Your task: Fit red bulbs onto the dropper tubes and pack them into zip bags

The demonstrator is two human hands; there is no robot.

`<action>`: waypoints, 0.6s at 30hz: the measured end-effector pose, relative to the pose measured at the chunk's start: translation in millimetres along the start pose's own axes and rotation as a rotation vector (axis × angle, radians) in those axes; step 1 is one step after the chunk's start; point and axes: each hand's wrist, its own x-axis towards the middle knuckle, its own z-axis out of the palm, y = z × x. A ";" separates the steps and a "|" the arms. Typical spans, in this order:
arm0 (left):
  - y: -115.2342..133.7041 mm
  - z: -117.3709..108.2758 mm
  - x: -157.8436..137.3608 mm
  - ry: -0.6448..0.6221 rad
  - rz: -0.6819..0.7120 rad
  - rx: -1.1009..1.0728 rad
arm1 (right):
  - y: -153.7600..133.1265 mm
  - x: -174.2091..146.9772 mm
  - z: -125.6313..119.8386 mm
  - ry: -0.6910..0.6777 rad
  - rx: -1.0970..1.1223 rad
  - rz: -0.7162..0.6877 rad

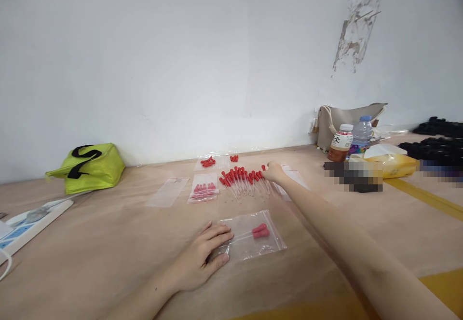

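My left hand (202, 252) lies with fingers spread on the left end of a clear zip bag (277, 245). Inside that bag are droppers with red rubber bulbs (261, 232), their thin tubes running toward my fingers. Farther off, my right hand (275, 171) pinches a red-bulbed dropper (264, 168) at the right end of a row of loose droppers (240, 175). Their bulbs point toward the wall and their clear tubes toward me. Left of the row sits a zip bag with several red bulbs in it (204, 189).
Flat clear bags lie at the left (168, 192) and beside my right wrist (294, 177). Small red pieces (208, 162) rest near the wall. A green bag (96, 168) and a power strip (36, 221) are on the left; bottles (340, 144) and a tissue pack (396, 164) stand right.
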 end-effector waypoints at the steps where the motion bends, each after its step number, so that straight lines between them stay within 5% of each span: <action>1: 0.3 -0.4 0.1 0.003 0.001 -0.002 | -0.6 -5.0 -5.9 -0.005 0.020 -0.024; 6: -1.4 0.7 1.1 0.032 0.010 -0.017 | 21.5 -50.2 -29.1 -0.085 0.385 -0.083; 11: -2.8 2.5 1.5 0.029 0.007 0.006 | 48.2 -97.1 -29.4 -0.064 0.682 0.101; 18: -2.4 2.0 1.8 0.017 0.000 0.024 | 38.1 -114.0 -21.1 -0.083 0.881 0.181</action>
